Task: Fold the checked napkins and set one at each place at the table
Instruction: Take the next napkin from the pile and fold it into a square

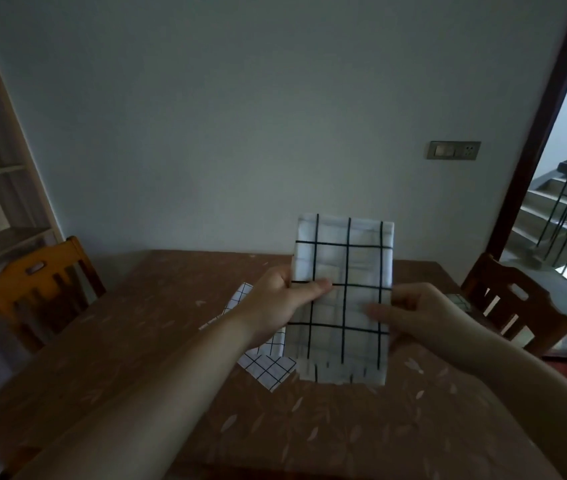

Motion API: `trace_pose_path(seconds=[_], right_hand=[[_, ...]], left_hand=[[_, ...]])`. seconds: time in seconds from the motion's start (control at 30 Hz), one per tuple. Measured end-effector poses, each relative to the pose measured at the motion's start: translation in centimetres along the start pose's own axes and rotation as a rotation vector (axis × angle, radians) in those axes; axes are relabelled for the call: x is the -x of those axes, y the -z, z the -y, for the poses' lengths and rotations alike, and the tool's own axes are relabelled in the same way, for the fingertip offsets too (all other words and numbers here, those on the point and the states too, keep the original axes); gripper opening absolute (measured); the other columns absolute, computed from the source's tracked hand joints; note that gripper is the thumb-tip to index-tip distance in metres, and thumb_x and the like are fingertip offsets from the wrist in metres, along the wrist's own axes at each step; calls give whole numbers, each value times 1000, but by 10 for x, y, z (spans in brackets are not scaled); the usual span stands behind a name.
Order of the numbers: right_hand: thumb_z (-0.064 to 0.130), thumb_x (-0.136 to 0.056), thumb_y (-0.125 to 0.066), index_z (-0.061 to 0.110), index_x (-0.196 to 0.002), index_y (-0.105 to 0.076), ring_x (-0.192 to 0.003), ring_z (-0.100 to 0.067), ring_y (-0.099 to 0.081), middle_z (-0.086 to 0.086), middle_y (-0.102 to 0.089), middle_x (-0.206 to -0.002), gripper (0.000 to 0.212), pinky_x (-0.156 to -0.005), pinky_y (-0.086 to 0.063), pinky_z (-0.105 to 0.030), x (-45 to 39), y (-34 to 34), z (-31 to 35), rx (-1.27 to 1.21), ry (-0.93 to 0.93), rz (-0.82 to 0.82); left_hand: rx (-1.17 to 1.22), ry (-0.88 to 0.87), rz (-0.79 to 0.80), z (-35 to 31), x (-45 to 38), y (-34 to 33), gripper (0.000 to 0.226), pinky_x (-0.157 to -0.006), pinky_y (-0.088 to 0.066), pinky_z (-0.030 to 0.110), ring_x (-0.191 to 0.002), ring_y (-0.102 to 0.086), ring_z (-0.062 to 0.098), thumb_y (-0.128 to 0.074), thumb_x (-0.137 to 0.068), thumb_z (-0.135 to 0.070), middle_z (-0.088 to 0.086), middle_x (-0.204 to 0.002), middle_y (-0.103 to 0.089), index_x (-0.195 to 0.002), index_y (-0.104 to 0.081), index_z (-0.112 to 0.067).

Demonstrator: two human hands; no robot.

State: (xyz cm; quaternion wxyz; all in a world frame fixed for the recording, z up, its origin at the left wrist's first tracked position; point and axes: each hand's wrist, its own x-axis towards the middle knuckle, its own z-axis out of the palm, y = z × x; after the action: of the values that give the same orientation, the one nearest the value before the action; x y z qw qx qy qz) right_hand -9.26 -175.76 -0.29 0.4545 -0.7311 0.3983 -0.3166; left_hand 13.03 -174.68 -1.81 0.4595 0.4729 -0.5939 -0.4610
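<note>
- Orange wooden chair (37, 282): we noted it at the table's left side, back slatted, with a slot near the top.
- Table (157, 341): covered in brown cloth with a pale leaf print.
- Loose checked napkins (264, 365): white with a fine black grid, lying on the table under and beside our left wrist.
- Left hand (283, 299): it gripped the folded napkin's left edge, thumb across the front.
- Folded napkin (344, 299): we held it upright above the table between both hands; a tall white rectangle with wide black checks, fringed along its bottom edge.
- Right hand (410, 311): it pinched the napkin's right edge, fingers curled.
- Dark wooden chair (514, 306): at the table's right side.
- Stairway (562, 209): seen through the open doorway.
</note>
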Motion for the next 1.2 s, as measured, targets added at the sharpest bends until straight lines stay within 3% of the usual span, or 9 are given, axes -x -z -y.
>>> trace_pose_path(seconds=[0.17,0.37,0.43,0.5,0.63,0.77,0.9,1.03,1.2], right_hand=[[21,-84,-67,1,-79,-71,-56,-16,-69,-11,-74,-70,21,-50,-51,-19,-1,8,-7,-62,-37,-51],[13,-85,-56,4,-118,-65,-101,-44,-66,-27,-68,-113,35,-79,-60,-46,-4,17,-14,-495,-130,101],[16,-76,-71,5,-107,-72,-99,-42,-68,-25,-69,-110,33,-84,-57,-51,-5,16,-13,-643,-100,102],[17,-60,-79,8,-74,-74,-72,-32,-72,-20,-72,-87,17,-60,-61,-39,-5,15,-12,-685,-56,69],[4,-74,-54,12,-55,-59,-62,-31,-65,-19,-64,-75,21,-50,-54,-33,-8,16,-11,-655,-39,56],[7,-84,-62,15,-58,-58,-56,-24,-46,-16,-48,-74,27,-46,-43,-27,-11,19,-13,-496,17,28],[-5,-96,-37,16,-61,-56,-63,-27,-60,-15,-59,-75,45,-51,-49,-30,-12,21,-10,-300,102,-74],[-4,-95,-36,15,-65,-55,-73,-33,-65,-20,-62,-83,40,-55,-54,-33,-11,23,-9,-298,61,-62],[17,-97,-42,11,-107,-62,-78,-38,-65,-25,-68,-99,23,-62,-56,-41,-7,19,-15,-527,-64,-84]], left_hand=[[69,133,132,2,2,9,54,-77,-61,44,-98,-71,32,-71,-76,-31,16,-111,-71,-123,-58,-9],[146,98,184,2,2,12,36,-79,-60,43,-95,-71,30,-68,-80,-22,12,-104,-73,-115,-64,-12],[251,66,160,0,1,9,19,-76,-61,41,-92,-72,27,-62,-87,-12,10,-101,-73,-101,-73,-15],[310,42,150,-2,1,6,36,-63,-60,32,-78,-72,20,-51,-92,0,5,-88,-73,-76,-78,-19],[383,34,164,-6,3,5,39,-49,-53,23,-57,-64,13,-51,-87,-1,1,-65,-65,-59,-73,-17],[416,96,121,-7,4,5,26,-63,-60,35,-83,-71,23,-51,-95,-22,11,-102,-71,-113,-69,-17],[375,309,136,-6,4,2,84,-83,-57,50,-109,-64,37,-53,-78,-71,22,-130,-60,-136,-52,-10],[174,238,102,-8,8,-4,38,-55,-58,31,-72,-73,24,-65,-87,-33,9,-87,-76,-117,-64,-10],[31,26,-63,3,6,-8,18,-54,-59,30,-58,-69,21,-57,-97,-25,4,-83,-74,-109,-65,-16]])
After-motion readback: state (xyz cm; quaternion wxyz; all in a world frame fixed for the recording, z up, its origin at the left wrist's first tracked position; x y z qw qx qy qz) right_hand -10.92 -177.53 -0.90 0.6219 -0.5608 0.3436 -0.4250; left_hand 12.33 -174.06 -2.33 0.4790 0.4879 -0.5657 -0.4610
